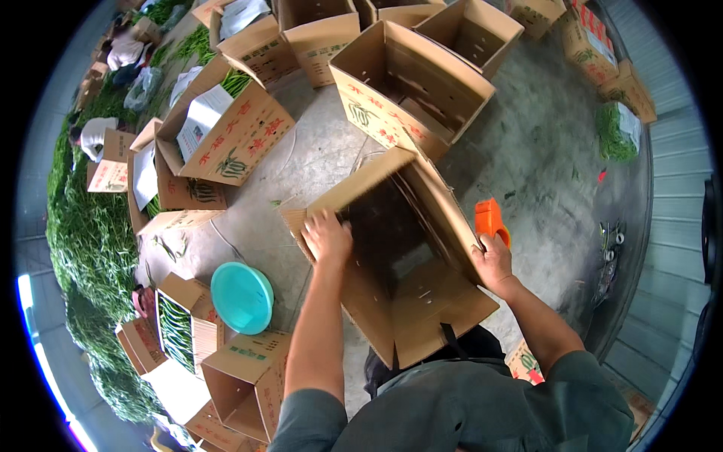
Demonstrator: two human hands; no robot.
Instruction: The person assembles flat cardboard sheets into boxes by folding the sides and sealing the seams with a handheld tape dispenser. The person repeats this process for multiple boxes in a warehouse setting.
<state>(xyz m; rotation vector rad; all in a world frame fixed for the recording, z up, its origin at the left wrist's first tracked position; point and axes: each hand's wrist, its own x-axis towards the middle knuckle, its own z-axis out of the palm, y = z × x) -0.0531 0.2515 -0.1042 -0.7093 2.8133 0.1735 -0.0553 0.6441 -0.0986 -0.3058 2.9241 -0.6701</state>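
An open cardboard box (pixel 433 301) is tilted in front of my body, its dark inside facing up toward me. My left hand (pixel 327 237) is closed over the box's left edge, with the fingers slightly blurred. At the right edge, my right hand (pixel 493 264) is closed around an orange tape dispenser (pixel 488 217) and also touches the cardboard there. The dispenser sticks out beyond the box's right side. Part of the right hand's grip is hidden. Just beyond the box's far edge stands a larger-looking open printed carton (pixel 392 113).
Printed cartons, some with green peppers and paper sheets (pixel 203 117), stand left and far. A turquoise basin (pixel 241 297) rests left on the concrete floor (pixel 271 226). Green peppers (pixel 90 248) are heaped farther left, where people (pixel 98 139) bend. A corrugated wall (pixel 681 218) runs along the right.
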